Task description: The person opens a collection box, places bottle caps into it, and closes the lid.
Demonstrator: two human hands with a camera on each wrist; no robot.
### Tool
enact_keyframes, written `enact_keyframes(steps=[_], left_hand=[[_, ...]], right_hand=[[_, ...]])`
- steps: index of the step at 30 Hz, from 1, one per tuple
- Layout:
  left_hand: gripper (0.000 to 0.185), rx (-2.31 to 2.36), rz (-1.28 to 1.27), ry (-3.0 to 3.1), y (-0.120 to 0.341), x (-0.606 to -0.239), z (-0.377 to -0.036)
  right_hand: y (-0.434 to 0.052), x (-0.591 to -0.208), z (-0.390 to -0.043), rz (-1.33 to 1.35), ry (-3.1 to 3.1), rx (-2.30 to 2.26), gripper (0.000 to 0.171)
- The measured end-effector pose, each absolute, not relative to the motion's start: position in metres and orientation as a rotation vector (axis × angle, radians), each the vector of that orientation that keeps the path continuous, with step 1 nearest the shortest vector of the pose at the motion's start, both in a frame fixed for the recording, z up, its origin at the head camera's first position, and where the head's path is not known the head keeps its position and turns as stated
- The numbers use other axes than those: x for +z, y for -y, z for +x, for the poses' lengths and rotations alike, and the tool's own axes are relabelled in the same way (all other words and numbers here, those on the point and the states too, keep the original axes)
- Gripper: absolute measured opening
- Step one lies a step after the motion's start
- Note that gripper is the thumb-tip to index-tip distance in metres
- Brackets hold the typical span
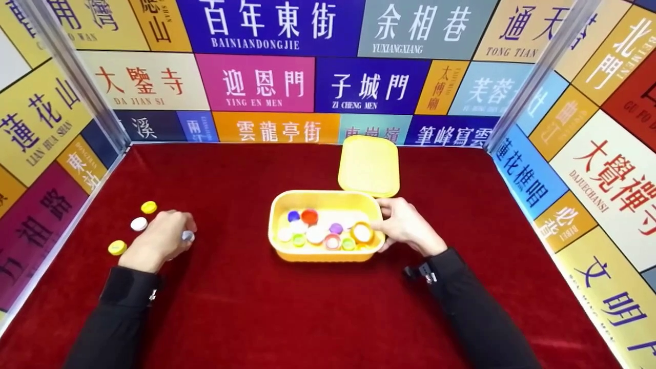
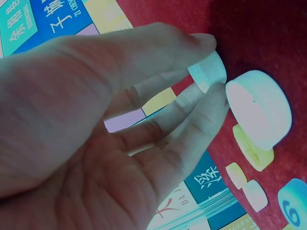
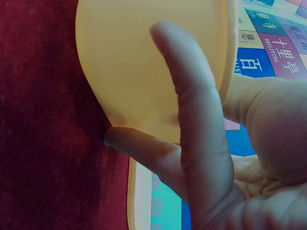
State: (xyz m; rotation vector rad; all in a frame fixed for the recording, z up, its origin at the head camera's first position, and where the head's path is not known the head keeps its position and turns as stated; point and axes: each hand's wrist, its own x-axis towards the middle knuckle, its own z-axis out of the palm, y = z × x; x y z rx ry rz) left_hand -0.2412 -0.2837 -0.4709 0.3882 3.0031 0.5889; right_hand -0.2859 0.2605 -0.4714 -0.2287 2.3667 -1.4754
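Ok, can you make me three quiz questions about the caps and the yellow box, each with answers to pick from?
1. Where is the right hand?
A on the yellow box
B flat on the red cloth
C on the wall

2. How many loose caps lie beside the left hand in the head view?
A one
B three
C six

3. The box lid is:
A shut
B open
C missing

A: fingers grip the box's right wall.
B: two yellow, one white.
B: it stands up behind the box.

A staged recording booth: a red-velvet bench (image 1: 307, 318) boxed on three edges by panels (image 1: 266, 82) printed with colourful Chinese place-name signs
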Motion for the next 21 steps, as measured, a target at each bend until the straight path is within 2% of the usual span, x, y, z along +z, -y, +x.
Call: enact_keyframes(steps=[2,7,12,21], left_hand=[[0.012,0.614,0.428,-3.028,0.29,-0.482,-0.246],[0.009,0.621,0.457,-3.052,0.284,-0.479,-0.245],[0.01,0.632,0.481,-3.071,0.265,-0.467,-0.242],[0.017,0.775,0.711,-3.181,0.22,-0.453,-0.244]], right_hand=[[-0.261,-0.472,-0.286,-0.231,-2.367,-1.471,0.051],[-0.261,-0.473,-0.288,-0.239,-2.363,-1.466,0.053],[-0.26,-0.473,-0.289,-0.239,-2.364,-1.466,0.053],[-0.261,-0.472,-0.287,-0.243,-2.374,-1.462,0.052]])
